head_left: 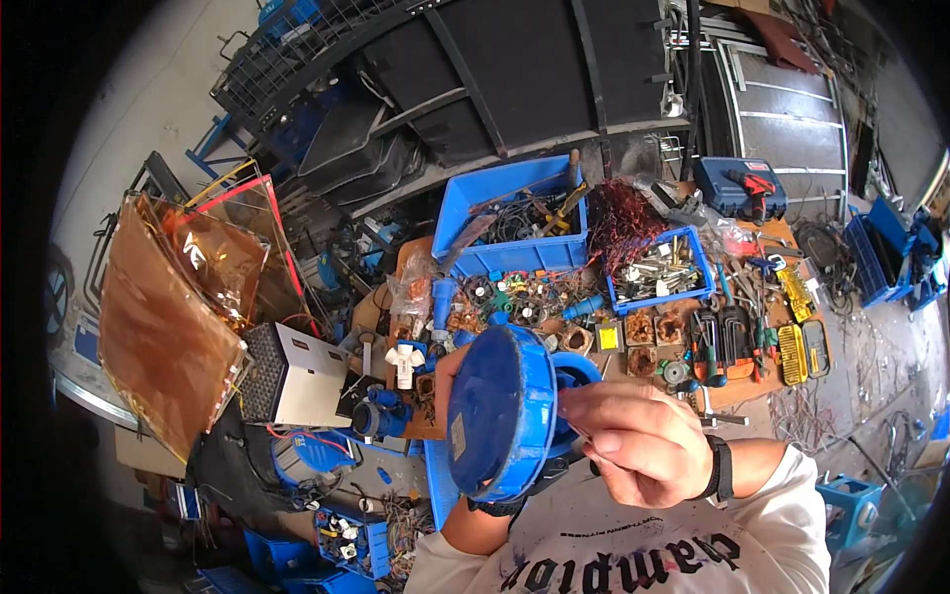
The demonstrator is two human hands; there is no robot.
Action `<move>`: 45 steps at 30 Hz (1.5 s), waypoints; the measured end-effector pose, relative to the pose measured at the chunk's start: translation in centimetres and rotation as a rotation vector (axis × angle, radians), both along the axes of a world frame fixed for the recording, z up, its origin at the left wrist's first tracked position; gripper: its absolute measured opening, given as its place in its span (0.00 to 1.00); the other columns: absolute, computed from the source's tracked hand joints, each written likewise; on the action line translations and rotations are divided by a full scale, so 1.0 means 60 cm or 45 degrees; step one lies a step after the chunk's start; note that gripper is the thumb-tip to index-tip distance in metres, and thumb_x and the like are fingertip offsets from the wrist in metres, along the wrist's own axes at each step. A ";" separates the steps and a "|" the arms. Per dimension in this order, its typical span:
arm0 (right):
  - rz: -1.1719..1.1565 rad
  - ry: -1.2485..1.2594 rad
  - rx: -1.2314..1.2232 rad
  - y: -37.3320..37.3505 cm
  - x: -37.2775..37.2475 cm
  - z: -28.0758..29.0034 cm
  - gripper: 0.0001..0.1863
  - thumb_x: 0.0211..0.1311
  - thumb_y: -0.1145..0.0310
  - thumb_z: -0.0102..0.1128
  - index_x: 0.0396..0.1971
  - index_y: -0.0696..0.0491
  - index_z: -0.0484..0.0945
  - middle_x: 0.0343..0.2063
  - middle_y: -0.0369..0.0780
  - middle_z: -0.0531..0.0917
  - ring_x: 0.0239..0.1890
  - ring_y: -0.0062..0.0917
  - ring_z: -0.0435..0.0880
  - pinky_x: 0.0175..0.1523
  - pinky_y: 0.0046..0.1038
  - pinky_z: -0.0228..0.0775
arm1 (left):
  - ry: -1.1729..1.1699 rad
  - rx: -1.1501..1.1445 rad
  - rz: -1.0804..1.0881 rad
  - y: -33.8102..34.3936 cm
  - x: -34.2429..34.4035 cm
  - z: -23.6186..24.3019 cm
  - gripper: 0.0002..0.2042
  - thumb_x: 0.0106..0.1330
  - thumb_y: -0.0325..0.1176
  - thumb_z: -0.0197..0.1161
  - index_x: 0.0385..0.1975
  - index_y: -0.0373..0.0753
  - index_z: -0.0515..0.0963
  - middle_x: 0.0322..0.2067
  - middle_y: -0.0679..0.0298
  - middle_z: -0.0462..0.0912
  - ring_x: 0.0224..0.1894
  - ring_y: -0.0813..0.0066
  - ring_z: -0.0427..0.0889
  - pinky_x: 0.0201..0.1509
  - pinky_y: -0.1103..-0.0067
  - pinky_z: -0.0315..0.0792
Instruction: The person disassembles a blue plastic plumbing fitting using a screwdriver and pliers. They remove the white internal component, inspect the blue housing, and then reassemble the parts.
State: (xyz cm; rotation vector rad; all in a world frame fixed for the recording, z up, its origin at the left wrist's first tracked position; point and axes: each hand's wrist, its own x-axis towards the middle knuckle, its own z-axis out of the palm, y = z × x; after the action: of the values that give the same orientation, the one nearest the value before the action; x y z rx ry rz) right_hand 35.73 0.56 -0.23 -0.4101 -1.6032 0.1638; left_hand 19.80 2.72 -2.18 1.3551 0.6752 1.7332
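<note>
A large blue round plastic part (503,411), with a ribbed rim and a pale label on its flat face, is held up in front of my chest. My left hand (448,384) grips it from behind at its left side, and most of that hand is hidden. A smaller blue ring (577,370) shows behind the disc on the right. At that ring, my right hand (645,442) has its fingers pinched together; what lies between the fingertips is too small to make out.
Beyond my hands, a cluttered wooden table bears a blue crate (515,259) of cables and tools, a blue tray (661,297) of bolts, hex keys (733,340) and a red drill (759,191). At left are brown sheets (163,317) and a white box (309,379).
</note>
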 end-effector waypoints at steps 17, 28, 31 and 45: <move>0.334 -0.116 -0.175 0.007 0.022 0.024 0.19 0.52 0.83 0.62 0.47 0.59 0.80 0.42 0.48 0.81 0.41 0.40 0.84 0.48 0.35 0.79 | 0.138 -0.308 0.101 -0.014 0.016 0.040 0.22 0.68 0.49 0.57 0.46 0.34 0.67 0.36 0.59 0.78 0.38 0.70 0.81 0.42 0.74 0.79; 0.062 -0.165 -0.250 -0.007 0.029 0.037 0.19 0.48 0.71 0.73 0.43 0.56 0.81 0.39 0.44 0.80 0.41 0.32 0.83 0.44 0.34 0.78 | 0.313 -0.113 0.287 -0.004 0.004 -0.018 0.27 0.71 0.55 0.46 0.52 0.35 0.66 0.36 0.59 0.76 0.41 0.66 0.77 0.48 0.69 0.73; 0.250 -0.144 -0.216 0.004 0.031 0.037 0.20 0.50 0.80 0.66 0.47 0.58 0.79 0.40 0.46 0.81 0.42 0.35 0.83 0.46 0.34 0.78 | -0.029 -0.173 0.049 -0.002 -0.005 -0.030 0.30 0.63 0.50 0.66 0.55 0.32 0.66 0.45 0.58 0.78 0.44 0.72 0.80 0.51 0.74 0.75; 0.268 -0.213 -0.278 0.022 0.044 0.053 0.19 0.55 0.75 0.70 0.47 0.57 0.79 0.42 0.48 0.83 0.40 0.34 0.85 0.43 0.32 0.79 | -0.067 -0.313 0.043 -0.001 0.011 -0.018 0.26 0.66 0.48 0.63 0.52 0.32 0.67 0.38 0.57 0.81 0.41 0.69 0.82 0.51 0.72 0.76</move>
State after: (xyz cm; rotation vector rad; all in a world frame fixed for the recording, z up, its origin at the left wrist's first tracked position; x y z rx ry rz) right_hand 38.39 1.86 2.94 -0.4312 -1.7998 0.4783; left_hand 20.48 2.68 -3.25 1.1310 0.8558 1.6454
